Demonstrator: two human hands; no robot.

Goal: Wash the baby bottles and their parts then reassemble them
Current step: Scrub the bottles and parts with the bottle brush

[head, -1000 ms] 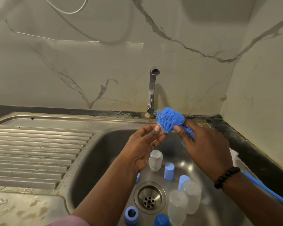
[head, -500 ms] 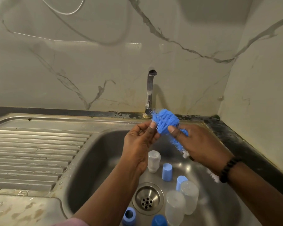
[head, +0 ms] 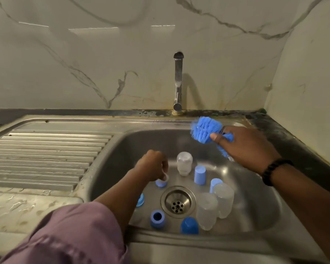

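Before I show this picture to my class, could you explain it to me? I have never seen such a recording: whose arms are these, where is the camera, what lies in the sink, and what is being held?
There is no machine here. A person wears one wide-angle camera on the head, so you look down along their own two arms.

The right hand grips a blue bottle brush over the back of the steel sink. The left hand reaches down into the basin, fingers curled at a small blue ring with a pale teat; whether it is already gripped is hard to tell.

Around the drain stand clear bottles upside down, light blue caps and blue screw rings. The tap appears off.
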